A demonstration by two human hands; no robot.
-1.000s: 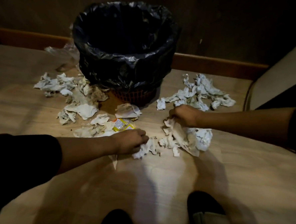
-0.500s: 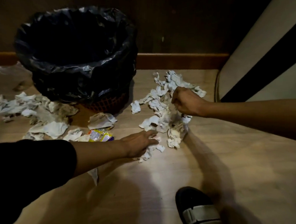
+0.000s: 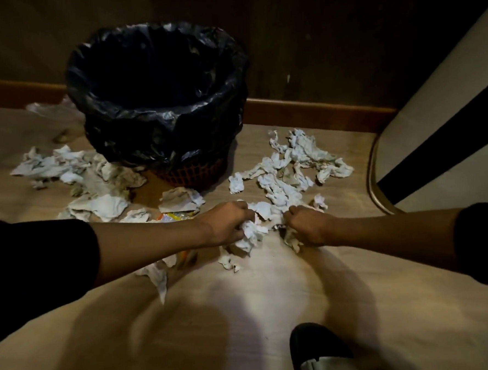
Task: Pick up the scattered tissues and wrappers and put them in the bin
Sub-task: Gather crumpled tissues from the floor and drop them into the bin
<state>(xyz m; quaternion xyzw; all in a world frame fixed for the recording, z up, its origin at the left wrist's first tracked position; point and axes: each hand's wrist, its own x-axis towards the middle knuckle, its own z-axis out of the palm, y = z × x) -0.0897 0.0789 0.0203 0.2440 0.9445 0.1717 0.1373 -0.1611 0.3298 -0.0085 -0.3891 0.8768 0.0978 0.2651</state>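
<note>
Nearest the camera, a black shoe (image 3: 318, 349) with a grey strap stands on the pale wooden floor (image 3: 245, 313), well in front of the bin (image 3: 158, 104). Farther in, both bare forearms reach toward the middle from black sleeves. The left hand (image 3: 225, 224) has its fingers (image 3: 243, 210) clenched around a wad of white tissues (image 3: 251, 233) that spills out below the knuckles and touches the floor. The right hand (image 3: 308, 226) is just beside it, fingers curled into a fist on a crumpled tissue (image 3: 293, 240) whose tail hangs beneath the palm. A small loose tissue scrap (image 3: 229, 261) and a longer torn piece (image 3: 158, 278) lie on the floor under the left forearm.

Behind the left wrist, a yellow and orange wrapper (image 3: 173, 217) peeks out, in front of the bin. A heap of tissues (image 3: 290, 167) spreads to the right of the bin, and another heap (image 3: 74, 178) spreads to its left, both touching the floor. The bin itself is a red mesh basket lined with a black plastic bag (image 3: 137, 140) that folds over its rim; its inside is too dark to read. A clear plastic scrap (image 3: 52, 106) lies at the bin's far left. A wooden skirting board (image 3: 318, 114) runs behind the bin.
</note>
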